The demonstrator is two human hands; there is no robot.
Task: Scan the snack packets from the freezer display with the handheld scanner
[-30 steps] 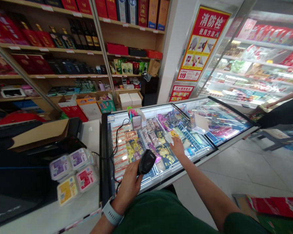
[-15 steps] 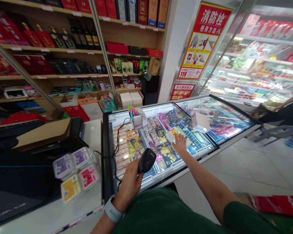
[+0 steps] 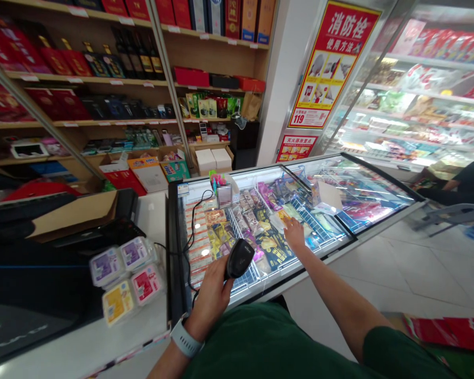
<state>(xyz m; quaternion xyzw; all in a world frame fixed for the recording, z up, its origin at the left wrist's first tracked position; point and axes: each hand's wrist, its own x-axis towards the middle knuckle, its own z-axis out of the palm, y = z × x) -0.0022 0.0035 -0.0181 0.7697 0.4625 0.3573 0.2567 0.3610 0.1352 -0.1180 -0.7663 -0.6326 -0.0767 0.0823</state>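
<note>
The left hand (image 3: pixel 211 287) is clamped round a black plastic handheld barcode scanner (image 3: pixel 239 258) over the near edge of the glass-topped chest freezer (image 3: pixel 351 239); rigid and light, it is best gripped by its handle. The right hand (image 3: pixel 294 234), fingers spread, rests on the sliding glass lid above the frozen packets.

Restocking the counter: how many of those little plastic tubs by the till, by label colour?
Purple tubs: 2
Yellow tub: 1
Red tub: 1
Total: 4, clustered on the white counter, left of the left hand holding the scanner.
</note>
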